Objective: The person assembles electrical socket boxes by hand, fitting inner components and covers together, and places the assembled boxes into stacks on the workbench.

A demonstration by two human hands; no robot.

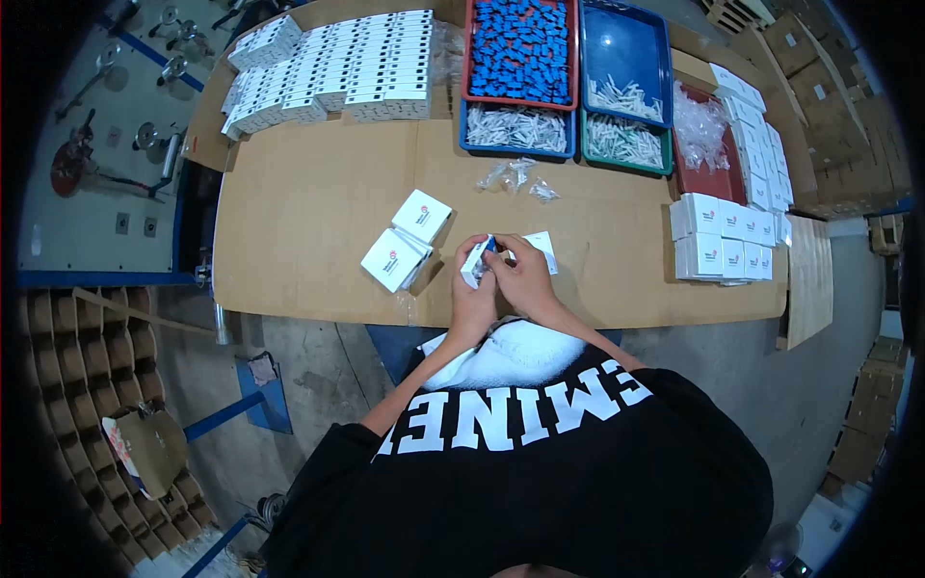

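Close in front of my body, my left hand [471,301] is wrapped round a small white box [473,271]. My right hand [527,282] meets it there, its fingers pinching at a small blue piece [490,245] by the top of the box. How far that piece sits inside is hidden by my fingers. Just behind my right hand lies another white carton [542,249], partly covered. White boxes with a small printed logo [395,258] stand together on the cardboard, left of my hands.
A red tray of blue pieces [521,100] stands at the back, beside blue and green trays holding white pieces [624,142]. Stacked white boxes [390,63] fill the back left, more [721,241] the right. Crumpled clear plastic bags [508,174] lie mid-table.
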